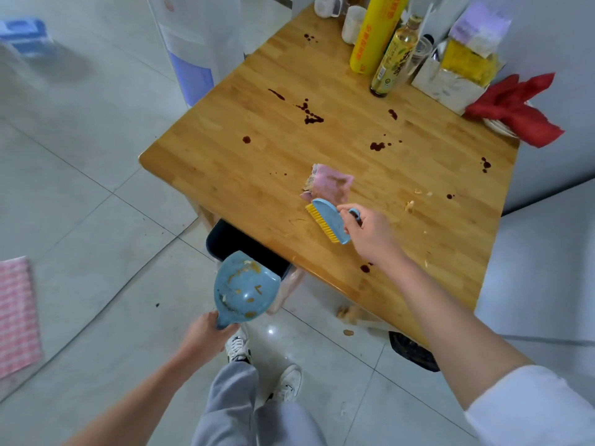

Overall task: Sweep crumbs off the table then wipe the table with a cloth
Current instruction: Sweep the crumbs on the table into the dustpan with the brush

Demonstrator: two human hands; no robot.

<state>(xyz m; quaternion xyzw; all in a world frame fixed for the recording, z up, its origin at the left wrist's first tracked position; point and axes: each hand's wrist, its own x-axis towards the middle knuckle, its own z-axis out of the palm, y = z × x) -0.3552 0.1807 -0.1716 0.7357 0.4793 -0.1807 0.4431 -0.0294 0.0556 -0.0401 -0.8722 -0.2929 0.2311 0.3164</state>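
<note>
— Blue plastic dustpan [245, 288], held by its handle in the left hand [206, 333], fingers wrapped round it; carried off the table's near edge, above the floor and just in front of a dark bin [225, 239].

— Brush?

— Blue brush [328, 220] with yellow bristles, gripped at the handle by the right hand [370, 236]. Bristles down on the wooden table [225, 162], touching the near edge of a pink cloth [328, 185] lying flat and stained. Well apart from the dustpan.

— Crumbs?

— Pale crumbs [410, 206] on the tabletop to the right of the right hand, more scattered toward the near edge. Some fallen on the floor below the table edge.

— Containers, left to right?

— Dustpan: brown smears and a few pale bits inside. Dark bin tucked partly under the table; contents not discernible. At the far side, a white mug [352, 24], a yellow roll [376, 33] standing upright, a glass bottle [391, 59] with yellowish liquid, then a box [444, 88] holding packets, yellow and purple. A red cloth [518, 107] draped over a white plate at the far right corner.

— Surface and room?

— Light wood planks, spotted with dark red-brown stains [309, 114] across the middle and right. Grey tiled floor [96, 188]; a pink checked cloth [16, 317] at the left edge of view, a blurred blue object far left. Grey trousers and white shoes visible below.
</note>
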